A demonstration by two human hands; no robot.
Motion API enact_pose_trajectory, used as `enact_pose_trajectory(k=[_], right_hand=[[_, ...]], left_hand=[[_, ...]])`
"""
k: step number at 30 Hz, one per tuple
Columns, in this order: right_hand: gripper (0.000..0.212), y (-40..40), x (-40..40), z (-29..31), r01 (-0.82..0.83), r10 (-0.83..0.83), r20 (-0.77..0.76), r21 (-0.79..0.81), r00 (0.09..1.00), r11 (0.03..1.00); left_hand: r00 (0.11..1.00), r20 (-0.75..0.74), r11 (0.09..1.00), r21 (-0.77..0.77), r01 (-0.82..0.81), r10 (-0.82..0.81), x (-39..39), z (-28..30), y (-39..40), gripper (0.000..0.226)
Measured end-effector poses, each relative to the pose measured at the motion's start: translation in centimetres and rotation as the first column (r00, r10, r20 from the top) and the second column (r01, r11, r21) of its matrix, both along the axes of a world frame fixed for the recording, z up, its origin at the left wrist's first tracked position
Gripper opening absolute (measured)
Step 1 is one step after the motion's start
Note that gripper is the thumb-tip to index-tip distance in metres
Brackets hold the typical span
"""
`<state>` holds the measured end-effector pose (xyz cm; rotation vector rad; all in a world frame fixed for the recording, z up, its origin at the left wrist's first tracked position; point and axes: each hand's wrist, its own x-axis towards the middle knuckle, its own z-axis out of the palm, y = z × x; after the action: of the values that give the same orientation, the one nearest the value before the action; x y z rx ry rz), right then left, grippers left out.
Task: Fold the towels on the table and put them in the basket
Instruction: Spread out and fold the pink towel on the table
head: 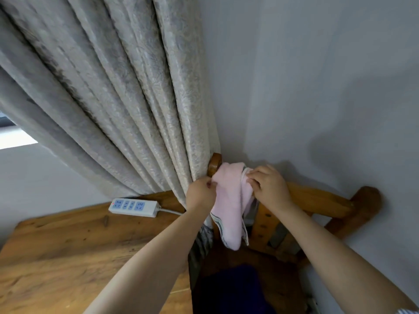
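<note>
both hands, left [200, 193] and right [268, 185], pinch a pink towel [231, 205] over a wooden chair [317, 200].

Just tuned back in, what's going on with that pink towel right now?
A person holds the pink towel up in the air with both hands, over the back of a wooden chair. The left hand pinches one upper edge and the right hand grips the other, so the towel hangs down bunched, not yet folded. To the left, a white power strip lies on the wooden table, beside a grey curtain. No basket is in view.
</note>
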<state>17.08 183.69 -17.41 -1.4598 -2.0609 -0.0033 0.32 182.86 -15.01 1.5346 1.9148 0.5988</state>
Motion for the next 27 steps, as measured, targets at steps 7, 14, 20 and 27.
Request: enact_pose_trajectory(k=[7, 14, 20, 27], right_hand=[[0.013, -3.4, 1.8, 0.7, 0.159, -0.159, -0.059, -0.007, 0.986, 0.987], [0.02, -7.8, -2.0, 6.5, 0.129, -0.106, -0.137, 0.169, 0.985, 0.977], [0.029, -15.8, -11.3, 12.4, 0.122, -0.022, -0.324, 0.29, 0.946, 0.949], [0.02, -23.6, -23.6, 14.9, 0.03, 0.069, -0.351, 0.268, 0.934, 0.963]], left_hand=[[0.999, 0.006, 0.997, 0.068, 0.042, -0.042, -1.7, 2.5, -3.1, 0.028], [0.998, 0.064, 0.978, 0.209, -0.022, 0.009, -6.1, 5.6, -7.5, 0.023], [0.977, 0.197, 0.881, 0.445, -0.164, 0.083, -16.0, 10.5, -14.9, 0.022], [0.966, 0.155, 0.83, 0.493, -0.259, 0.209, -29.3, 12.6, -26.0, 0.022]])
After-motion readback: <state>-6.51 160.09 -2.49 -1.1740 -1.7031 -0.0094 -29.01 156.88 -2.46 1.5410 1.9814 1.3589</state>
